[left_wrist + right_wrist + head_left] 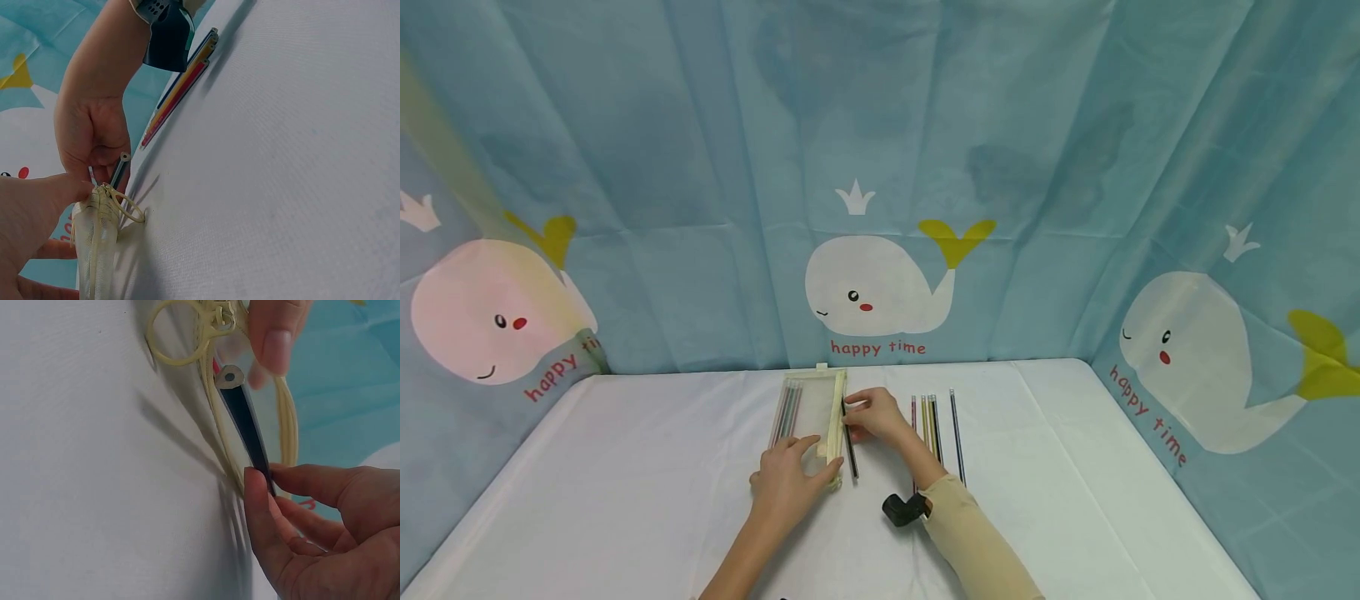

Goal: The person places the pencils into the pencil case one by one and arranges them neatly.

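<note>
A see-through mesh pencil case (815, 408) with a cream zip edge lies on the table, several pencils (786, 408) showing along its left side. My left hand (790, 475) grips its near end, with the thumb at the zip edge and fingers on the other face in the left wrist view. My right hand (876, 417) pinches a dark pencil (247, 422) between thumb and fingers at the case's right edge. In the right wrist view this pencil lies between the two cream edges, its bare cut end towards the ring zip pull (178, 363).
Right of the case lie several pencils (925, 412) side by side, partly behind my right forearm, with a dark blue pencil (957, 433) slightly apart. A black wrist camera (902, 509) sits on the right wrist. Blue whale-print curtain (737, 292) borders the white table (647, 467).
</note>
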`<state>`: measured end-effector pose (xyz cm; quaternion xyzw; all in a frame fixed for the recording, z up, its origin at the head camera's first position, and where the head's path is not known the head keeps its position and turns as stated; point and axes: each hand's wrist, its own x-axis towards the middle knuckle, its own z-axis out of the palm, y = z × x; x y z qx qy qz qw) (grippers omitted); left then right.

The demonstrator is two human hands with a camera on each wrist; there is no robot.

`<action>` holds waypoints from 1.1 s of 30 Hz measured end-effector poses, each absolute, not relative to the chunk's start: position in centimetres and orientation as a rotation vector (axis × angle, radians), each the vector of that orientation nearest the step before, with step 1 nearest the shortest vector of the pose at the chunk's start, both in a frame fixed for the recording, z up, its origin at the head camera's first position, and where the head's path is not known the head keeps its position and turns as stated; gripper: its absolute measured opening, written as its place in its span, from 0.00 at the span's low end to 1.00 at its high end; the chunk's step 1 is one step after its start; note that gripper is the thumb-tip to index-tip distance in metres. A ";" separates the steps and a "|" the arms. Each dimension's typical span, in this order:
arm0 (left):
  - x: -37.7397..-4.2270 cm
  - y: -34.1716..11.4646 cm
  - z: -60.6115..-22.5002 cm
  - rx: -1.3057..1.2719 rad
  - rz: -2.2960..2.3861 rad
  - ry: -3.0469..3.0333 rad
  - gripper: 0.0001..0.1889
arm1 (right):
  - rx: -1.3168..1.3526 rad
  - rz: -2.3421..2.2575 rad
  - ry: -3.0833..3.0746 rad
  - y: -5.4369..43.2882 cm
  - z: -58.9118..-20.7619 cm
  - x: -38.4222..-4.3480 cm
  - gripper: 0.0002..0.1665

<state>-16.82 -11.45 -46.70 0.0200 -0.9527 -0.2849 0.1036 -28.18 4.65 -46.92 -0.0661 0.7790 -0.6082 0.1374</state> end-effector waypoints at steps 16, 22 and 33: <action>-16.8 -11.5 -46.7 0.060 -0.857 -2.807 0.28 | -0.215 -1.793 2.225 3.3 -46.8 -29.3 0.21; -16.8 -11.4 -46.6 0.068 -0.874 -2.808 0.29 | -0.211 -1.814 2.215 2.8 -46.8 -29.4 0.21; -16.6 -11.5 -46.5 0.064 -0.872 -2.795 0.28 | -0.155 -1.824 2.207 1.8 -47.6 -29.3 0.22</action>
